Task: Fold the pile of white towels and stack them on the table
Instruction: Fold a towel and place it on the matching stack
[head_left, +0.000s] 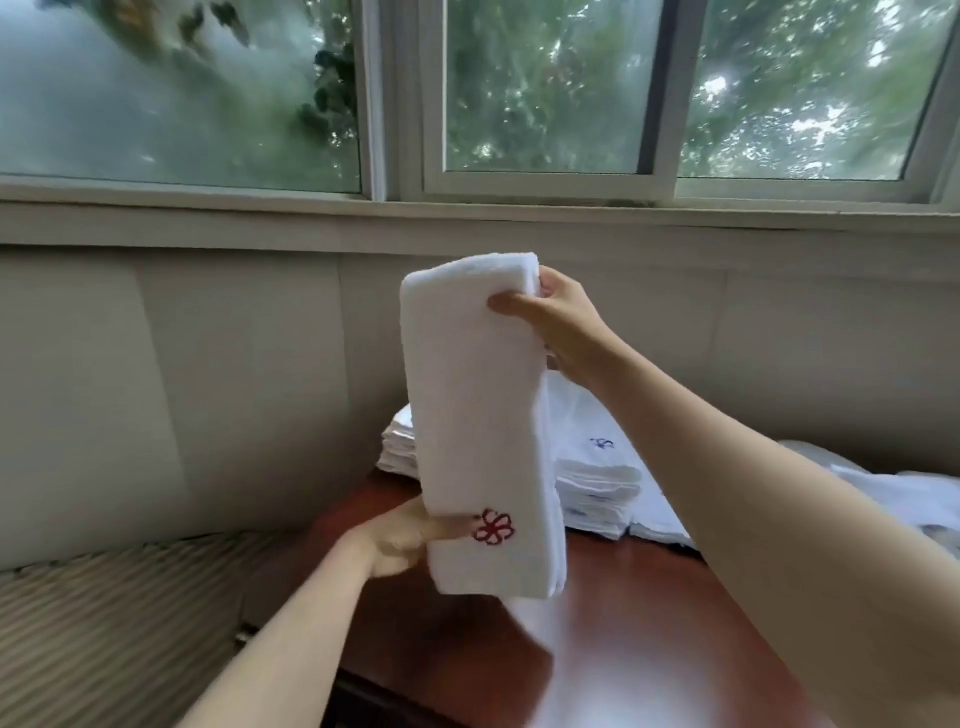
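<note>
Both hands grip one folded white towel (483, 415), held upright in the air above the table (623, 623).

Item 1, right hand (561, 322): thumb laid across the near face at the top fold, fingers wrapped behind; closed firmly on the upper end.

Item 2, left hand (400, 540): fingers curled on the left edge low down, one fingertip pressing the face beside the red embroidered flower (492, 527). Closed on the lower end.

Item 3, the towel: long, narrow, several layers thick, tilted slightly, bottom edge hanging clear of the wood. A blurred white patch shows just beneath it; I cannot tell what it is.

Item 4, stacks of folded white towels (597, 493): at the far edge of the table, behind the held towel and partly hidden by it. One on the right carries a blue embroidered mark (602, 443). Another stack (397, 441) shows to the left.

Item 5, loose white cloth (909, 499): toward the right edge, beyond my right forearm, unfolded as far as I can see.

Item 6, surroundings: window (545, 104) above, ribbed cushion (104, 623) off the left edge.

Step in hand, by my judgement: lengthwise folding done, strip ready for halving.

Next move calls for: bringing top to bottom with edges matched, keeping layers from slipping, then laying it square on a far stack.
</note>
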